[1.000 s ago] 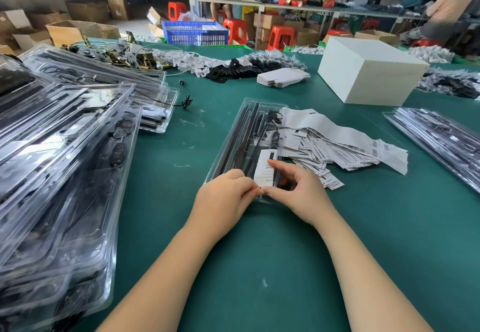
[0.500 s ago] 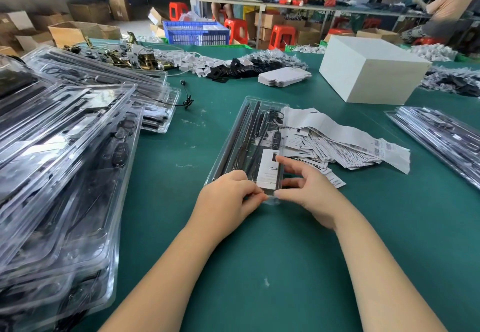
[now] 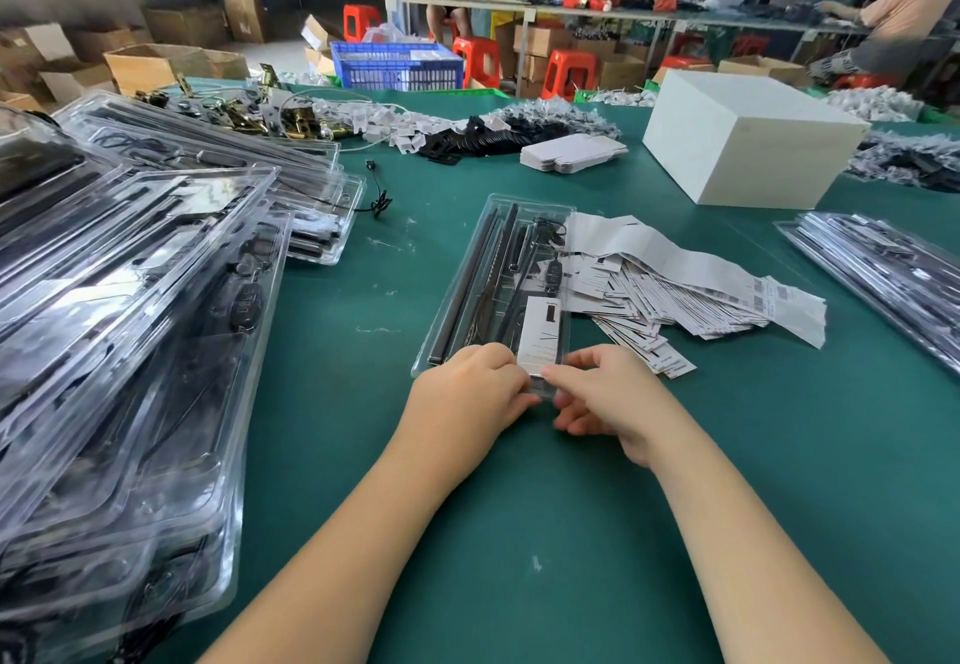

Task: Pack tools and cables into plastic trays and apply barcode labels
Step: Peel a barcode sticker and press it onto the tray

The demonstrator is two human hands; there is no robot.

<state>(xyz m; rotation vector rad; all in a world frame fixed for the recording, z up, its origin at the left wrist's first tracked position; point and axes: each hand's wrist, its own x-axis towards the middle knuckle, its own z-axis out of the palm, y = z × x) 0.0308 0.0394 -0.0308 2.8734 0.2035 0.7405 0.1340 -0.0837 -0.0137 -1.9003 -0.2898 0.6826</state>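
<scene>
The clear plastic tray point(image 3: 483, 278) lies flat on the green table point(image 3: 363, 403), directly in front of the person. Its long axis runs from the near end at the hands away toward the white box point(image 3: 748, 143), leaning slightly to the right. The tray is transparent and narrow, with moulded channels; long dark rods and tools lie in them parallel to the long axis, and a small black key fob sits near the tray's right edge. A white label point(image 3: 540, 336) with a black block and fine print lies on the near right part of the tray, its long side parallel to the tray's. The left hand point(image 3: 467, 393) rests on the near end of the tray, fingers curled, fingertips at the label's near left corner. The right hand point(image 3: 602, 393) pinches the near right corner of the tray at the label's lower edge, thumb on top and fingers curled below. A loose heap of barcode labels point(image 3: 675, 289) lies touching the tray's right edge. Stacks of filled trays point(image 3: 130, 325) lie well to the left of the tray. Compared with one second ago, the right hand has moved from the label's right side down to its near edge, and the label lies flatter on the tray.
</scene>
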